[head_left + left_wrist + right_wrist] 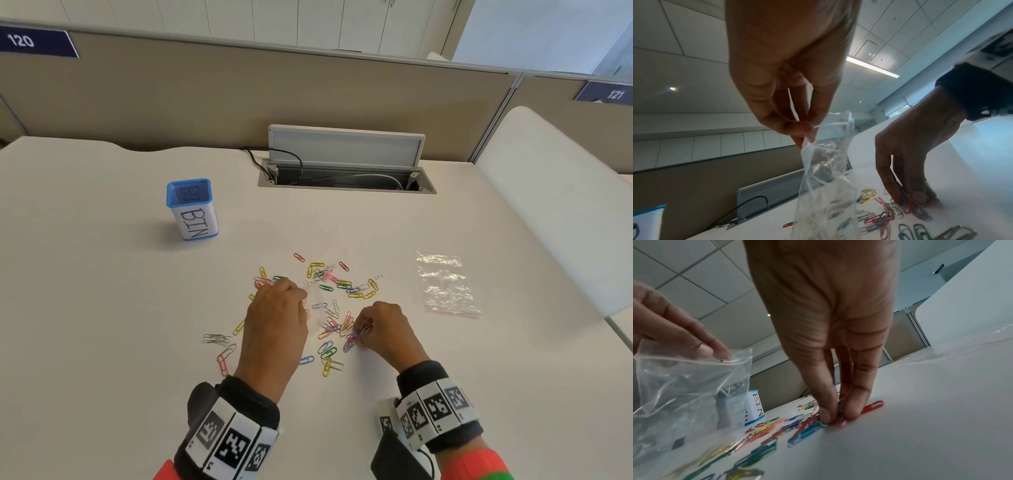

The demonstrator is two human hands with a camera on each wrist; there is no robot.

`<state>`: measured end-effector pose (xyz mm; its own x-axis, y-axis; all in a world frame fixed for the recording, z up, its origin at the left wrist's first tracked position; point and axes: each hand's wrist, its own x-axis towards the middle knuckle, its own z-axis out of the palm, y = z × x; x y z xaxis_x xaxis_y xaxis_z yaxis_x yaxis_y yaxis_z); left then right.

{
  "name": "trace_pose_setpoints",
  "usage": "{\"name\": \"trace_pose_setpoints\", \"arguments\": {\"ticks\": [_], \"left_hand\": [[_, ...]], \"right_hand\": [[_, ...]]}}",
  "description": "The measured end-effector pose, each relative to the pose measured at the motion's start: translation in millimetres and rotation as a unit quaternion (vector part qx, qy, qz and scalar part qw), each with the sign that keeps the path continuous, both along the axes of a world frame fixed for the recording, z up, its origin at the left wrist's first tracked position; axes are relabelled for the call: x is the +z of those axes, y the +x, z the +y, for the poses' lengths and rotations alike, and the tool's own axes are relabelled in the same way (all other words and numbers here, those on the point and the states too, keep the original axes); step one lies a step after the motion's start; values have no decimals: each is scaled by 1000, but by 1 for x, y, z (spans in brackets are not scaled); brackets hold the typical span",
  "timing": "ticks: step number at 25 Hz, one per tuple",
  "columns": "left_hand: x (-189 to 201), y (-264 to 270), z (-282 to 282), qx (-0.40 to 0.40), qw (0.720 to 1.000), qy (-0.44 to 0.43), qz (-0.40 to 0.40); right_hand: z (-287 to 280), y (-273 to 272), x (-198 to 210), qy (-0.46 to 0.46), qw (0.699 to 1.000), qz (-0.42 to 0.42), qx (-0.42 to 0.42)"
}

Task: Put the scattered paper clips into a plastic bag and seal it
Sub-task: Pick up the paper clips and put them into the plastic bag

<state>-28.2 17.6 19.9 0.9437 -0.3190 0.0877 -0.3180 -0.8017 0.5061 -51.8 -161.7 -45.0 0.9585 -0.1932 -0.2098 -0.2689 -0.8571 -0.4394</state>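
Filling stage. The left hand [789, 91] pinches the mouth of the bag [826, 186], which hangs upright over the clips [329, 301] on the desk [102, 308]; the bag appears nearly empty, though its clear film makes this hard to judge. The right hand [830, 331] presses thumb and fingertips [854, 410] together on a small bunch of clips [354, 339] lying on the desktop. Most clips lie loose around both hands. A second bag [445, 282] lies flat, well apart to the right. Next move, by judgement: lift the bunch without shedding any, and drop it through the held-open mouth.
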Motion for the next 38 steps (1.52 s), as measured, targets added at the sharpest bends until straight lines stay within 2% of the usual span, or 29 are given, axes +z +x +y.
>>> {"name": "trace_pose_setpoints", "arguments": {"ticks": [9,12,14,16,18,23,28,34,38], "left_hand": [[-5,1,0,-12,999,-30,8],[-7,1,-1,-14,999,-34,16],[-7,0,-2,-14,999,-37,23],[-7,-1,-4,-15,999,-36,35],[-8,-2,-5,-14,998,-39,42],[-7,-4,-7,3,996,-57,64],[-7,-5,-6,16,994,-72,80],[-7,-7,-5,1,992,-88,86],[-7,-6,-3,6,994,-77,77]], "right_hand": [[-10,-4,-3,101,993,-3,-60],[-11,-7,7,157,982,-57,-91],[-9,-10,20,232,961,-100,-113],[-3,-12,37,331,925,-137,-126],[6,-12,55,376,907,-160,-105],[35,-9,68,233,959,-160,-1],[45,-6,61,119,980,-160,3],[46,-6,64,129,980,-149,19],[26,-8,64,176,965,-188,-55]]}}
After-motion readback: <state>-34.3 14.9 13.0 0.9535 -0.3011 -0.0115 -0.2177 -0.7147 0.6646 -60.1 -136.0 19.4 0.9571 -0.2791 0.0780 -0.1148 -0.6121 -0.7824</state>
